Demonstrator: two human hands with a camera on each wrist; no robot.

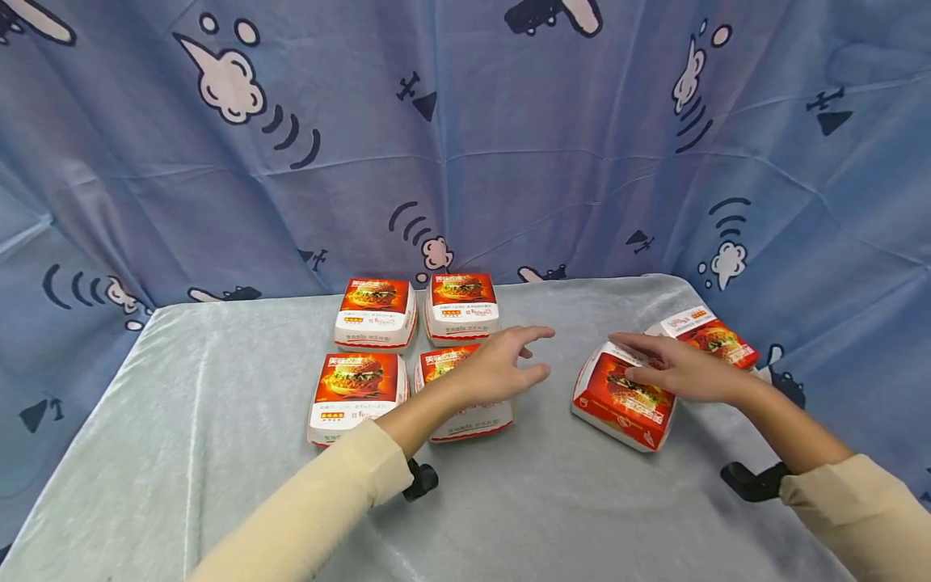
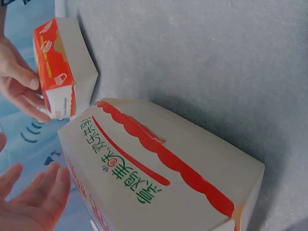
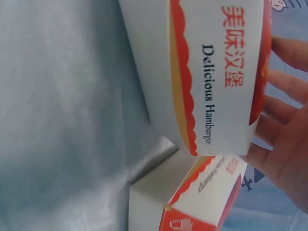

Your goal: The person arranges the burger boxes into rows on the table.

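In the head view, several red-and-white hamburger boxes stand in two rows left of centre. My left hand point(image 1: 502, 368) is over the front right box point(image 1: 473, 420) of that group, fingers extended toward the right and nothing held. Its spread fingers also show beside that box's white side in the left wrist view. On the right, my right hand point(image 1: 680, 370) rests its extended fingers on the top of a tilted-looking, rotated hamburger box point(image 1: 633, 408). The right wrist view shows those fingertips at the top edge of this box point(image 3: 216, 72), with the thumb out of sight.
Another hamburger box point(image 1: 716, 339) sits behind my right hand, near the table's right edge, partly covered by it. The back left box point(image 1: 374, 311) and back right box point(image 1: 461, 307) stand close together. A blue patterned curtain point(image 1: 436, 145) hangs behind the grey cloth-covered table point(image 1: 247, 485).
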